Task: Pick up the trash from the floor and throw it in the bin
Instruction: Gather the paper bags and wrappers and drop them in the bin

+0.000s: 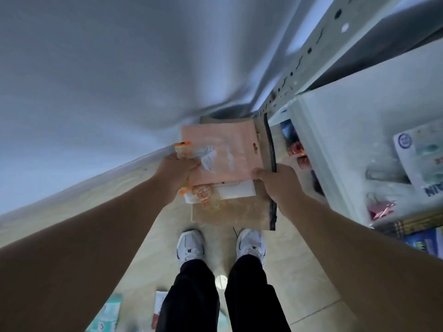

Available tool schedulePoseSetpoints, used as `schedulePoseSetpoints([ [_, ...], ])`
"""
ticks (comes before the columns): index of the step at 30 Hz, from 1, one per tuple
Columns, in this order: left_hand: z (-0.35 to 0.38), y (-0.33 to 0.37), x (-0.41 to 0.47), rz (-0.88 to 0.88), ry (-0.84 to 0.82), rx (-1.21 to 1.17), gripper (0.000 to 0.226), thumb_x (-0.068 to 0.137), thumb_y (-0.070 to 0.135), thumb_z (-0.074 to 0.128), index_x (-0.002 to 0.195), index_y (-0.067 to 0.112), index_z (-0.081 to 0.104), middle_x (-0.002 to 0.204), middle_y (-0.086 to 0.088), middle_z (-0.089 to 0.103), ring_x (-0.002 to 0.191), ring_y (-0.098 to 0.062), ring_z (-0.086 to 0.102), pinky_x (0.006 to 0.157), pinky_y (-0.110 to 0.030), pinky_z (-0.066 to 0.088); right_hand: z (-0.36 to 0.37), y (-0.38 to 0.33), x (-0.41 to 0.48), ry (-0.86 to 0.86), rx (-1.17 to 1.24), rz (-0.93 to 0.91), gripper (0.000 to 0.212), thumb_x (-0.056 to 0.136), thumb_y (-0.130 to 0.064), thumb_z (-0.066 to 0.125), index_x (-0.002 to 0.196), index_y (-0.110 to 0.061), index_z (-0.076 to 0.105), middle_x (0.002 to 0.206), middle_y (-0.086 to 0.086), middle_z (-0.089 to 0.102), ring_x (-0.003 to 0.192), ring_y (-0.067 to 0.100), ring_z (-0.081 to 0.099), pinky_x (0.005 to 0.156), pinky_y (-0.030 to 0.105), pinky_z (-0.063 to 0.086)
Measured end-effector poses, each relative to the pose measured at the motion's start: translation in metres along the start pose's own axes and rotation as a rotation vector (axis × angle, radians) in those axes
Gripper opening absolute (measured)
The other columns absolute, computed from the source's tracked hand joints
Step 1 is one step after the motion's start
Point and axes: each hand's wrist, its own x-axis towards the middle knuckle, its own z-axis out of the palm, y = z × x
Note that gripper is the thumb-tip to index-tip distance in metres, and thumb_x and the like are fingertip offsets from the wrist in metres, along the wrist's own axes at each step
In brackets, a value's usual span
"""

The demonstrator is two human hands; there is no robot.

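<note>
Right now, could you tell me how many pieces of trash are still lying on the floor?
2 that I can see: a pale green packet at lower left of the floor, and a white-and-red wrapper just beside the left leg. The legs and arms may hide more.

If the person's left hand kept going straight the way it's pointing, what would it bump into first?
Probably the grey wall ahead. The left hand, gripping the stack of packaging, points forward toward it; depth is unclear.

Pink packet over a brown bag — white shoes, black trousers.
</note>
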Motion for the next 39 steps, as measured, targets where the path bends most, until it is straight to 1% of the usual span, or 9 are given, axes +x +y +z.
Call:
schedulePoseSetpoints([
  [4, 0.003, -0.008, 0.018, -0.026, 0.114, 0.237, 0.031, 0.082, 0.023, 0.076, 0.109, 0.011, 0.066, 0.097, -0.008, 0.073, 0.082, -0.023, 0.071, 0.067, -0.036, 0.060, 0.015, 0.014, 0.021, -0.002, -0.099, 0.086, 0.044, 0.079, -0.017, 0.080, 0.117, -0.001, 0.066, 0.103, 0.019, 0.072, 0.089, 0.039, 0.072, 0.073, 0.045, 0.062],
  [8, 0.000, -0.004, 0.010, -0.064, 0.071, 0.364, 0.044, 0.080, 0.029, 0.077, 0.116, 0.011, 0.061, 0.099, -0.008, 0.071, 0.081, -0.024, 0.071, 0.064, -0.038, 0.062, 0.017, 0.011, 0.017, -0.023, -0.120, 0.162, 0.050, 0.076, -0.007, 0.078, 0.122, 0.000, 0.061, 0.112, 0.021, 0.070, 0.098, 0.039, 0.069, 0.085, 0.052, 0.060],
  [11, 0.001, -0.004, -0.002, -0.078, 0.043, 0.523, 0.036, 0.084, 0.027, 0.071, 0.114, 0.009, 0.060, 0.095, -0.006, 0.067, 0.075, -0.019, 0.064, 0.052, -0.030, 0.051, 0.011, 0.008, 0.010, -0.029, -0.143, 0.259, 0.046, 0.075, -0.009, 0.077, 0.117, 0.002, 0.062, 0.108, 0.023, 0.069, 0.095, 0.038, 0.069, 0.086, 0.050, 0.060],
  [16, 0.018, 0.001, 0.002, -0.055, 0.031, 0.627, 0.030, 0.092, 0.025, 0.061, 0.117, 0.009, 0.062, 0.093, -0.002, 0.065, 0.083, -0.021, 0.064, 0.063, -0.030, 0.051, 0.011, 0.003, 0.016, -0.036, -0.214, 0.314, 0.039, 0.075, -0.009, 0.071, 0.111, 0.004, 0.063, 0.098, 0.023, 0.067, 0.089, 0.038, 0.069, 0.067, 0.037, 0.053],
  [20, 0.039, 0.006, 0.017, 0.150, -0.116, 1.387, 0.033, 0.100, 0.022, 0.046, 0.131, 0.025, 0.057, 0.107, 0.005, 0.064, 0.087, -0.021, 0.060, 0.061, -0.028, 0.038, 0.015, 0.001, 0.039, -0.040, -0.263, 0.313, 0.042, 0.077, -0.009, 0.070, 0.116, 0.004, 0.061, 0.094, 0.020, 0.067, 0.086, 0.036, 0.068, 0.064, 0.034, 0.051],
  [28, 0.085, 0.016, 0.042, -0.154, -0.224, 1.097, 0.033, 0.102, 0.026, 0.047, 0.109, 0.006, 0.072, 0.081, -0.004, 0.063, 0.076, -0.016, 0.061, 0.064, -0.024, 0.045, 0.012, 0.008, 0.065, -0.059, -0.242, 0.320, 0.052, 0.078, -0.014, 0.072, 0.125, 0.004, 0.059, 0.105, 0.022, 0.069, 0.092, 0.038, 0.069, 0.077, 0.040, 0.058],
  [33, 0.082, 0.003, 0.063, -0.034, -0.076, 0.969, 0.031, 0.091, 0.015, 0.061, 0.117, -0.002, 0.062, 0.089, -0.015, 0.067, 0.074, -0.031, 0.068, 0.048, -0.031, 0.055, 0.005, 0.013, 0.061, -0.040, -0.015, 0.343, 0.070, 0.066, -0.023, 0.080, 0.128, -0.001, 0.057, 0.111, 0.020, 0.069, 0.095, 0.038, 0.070, 0.087, 0.053, 0.060],
  [36, 0.081, -0.004, 0.064, 0.009, 0.050, 0.918, 0.044, 0.081, 0.044, 0.071, 0.096, 0.004, 0.063, 0.067, -0.009, 0.061, 0.057, -0.023, 0.059, 0.043, -0.029, 0.041, 0.005, 0.011, 0.060, 0.003, 0.129, 0.336, 0.070, 0.069, -0.030, 0.077, 0.130, -0.002, 0.057, 0.112, 0.018, 0.069, 0.097, 0.038, 0.069, 0.086, 0.052, 0.060],
  [39, 0.070, -0.010, 0.050, 0.104, 0.062, 0.899, 0.076, 0.063, 0.067, 0.072, 0.110, 0.010, 0.057, 0.091, -0.005, 0.069, 0.079, -0.023, 0.065, 0.059, -0.032, 0.049, 0.001, 0.007, 0.055, 0.037, 0.180, 0.356, 0.051, 0.078, -0.029, 0.075, 0.119, -0.004, 0.061, 0.104, 0.017, 0.069, 0.090, 0.033, 0.069, 0.071, 0.043, 0.063],
])
